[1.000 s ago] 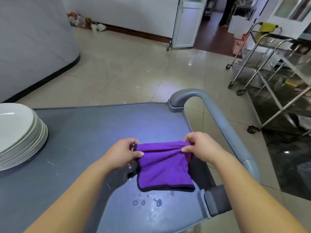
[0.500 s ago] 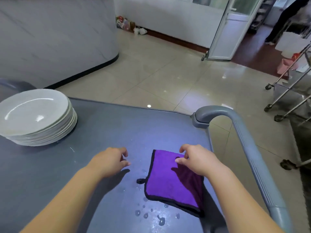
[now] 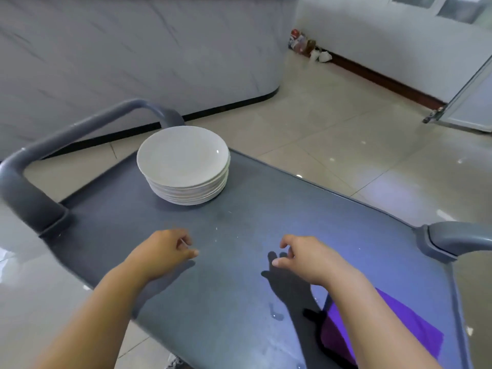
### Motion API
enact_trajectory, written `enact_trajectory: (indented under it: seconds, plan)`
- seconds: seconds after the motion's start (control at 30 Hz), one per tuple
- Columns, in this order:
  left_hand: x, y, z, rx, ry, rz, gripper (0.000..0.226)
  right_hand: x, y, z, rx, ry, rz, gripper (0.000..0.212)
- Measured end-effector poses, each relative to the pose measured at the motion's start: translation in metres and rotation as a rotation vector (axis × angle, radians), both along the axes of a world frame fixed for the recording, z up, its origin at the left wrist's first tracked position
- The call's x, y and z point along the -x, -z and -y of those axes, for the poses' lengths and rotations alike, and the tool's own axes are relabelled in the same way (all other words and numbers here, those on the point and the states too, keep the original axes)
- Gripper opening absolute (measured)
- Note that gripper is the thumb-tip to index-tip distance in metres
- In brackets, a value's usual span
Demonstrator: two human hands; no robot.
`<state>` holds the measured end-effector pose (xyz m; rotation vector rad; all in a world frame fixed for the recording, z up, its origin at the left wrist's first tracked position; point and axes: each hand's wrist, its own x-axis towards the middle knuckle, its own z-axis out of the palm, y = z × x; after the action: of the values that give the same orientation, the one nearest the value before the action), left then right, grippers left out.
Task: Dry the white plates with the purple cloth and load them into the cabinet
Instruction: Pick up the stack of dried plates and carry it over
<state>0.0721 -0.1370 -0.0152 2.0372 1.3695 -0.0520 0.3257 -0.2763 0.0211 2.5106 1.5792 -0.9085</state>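
Cart top (image 3: 239, 230): bare grey stretch from the near edge up to the stack of white plates (image 3: 183, 161) at far centre. Obstacles: left handle (image 3: 66, 129) arching far left; right handle (image 3: 458, 241) at the right edge; purple cloth (image 3: 415, 331) flat, near right.

Commercial kitchen, service cart (image 3: 239, 262), stacked plates (image 3: 183, 158)

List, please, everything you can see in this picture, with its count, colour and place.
plates: one stack of several, white, far end of the cart top
cloth: one, purple with black edging, near right corner of the cart, partly under the right forearm
cart: one, grey
handles: two, grey, at the cart's left and right ends
water drops: a few, on the cart beside the cloth
counter: one, white marbled, black base, behind the cart
small items: several, mixed colours, on the floor by the far wall
left hand, right hand: over the cart top, fingers loosely curled, holding nothing
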Motion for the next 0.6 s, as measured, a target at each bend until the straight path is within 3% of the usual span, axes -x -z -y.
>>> enact_trajectory:
  seconds: [0.23,0.4,0.6]
  plan:
    - [0.051,-0.001,-0.092,-0.079,-0.188,0.127,0.008,0.043,0.004,-0.083,-0.102,0.177,0.041,0.046]
    - [0.059,-0.009,-0.155,-0.095,-0.422,0.428,0.013,0.067,0.002,-0.137,-0.296,0.423,-0.066,0.049]
    - [0.039,-0.022,-0.198,-0.052,-0.330,0.418,0.035,0.083,0.002,-0.185,-0.439,0.641,-0.296,0.058]
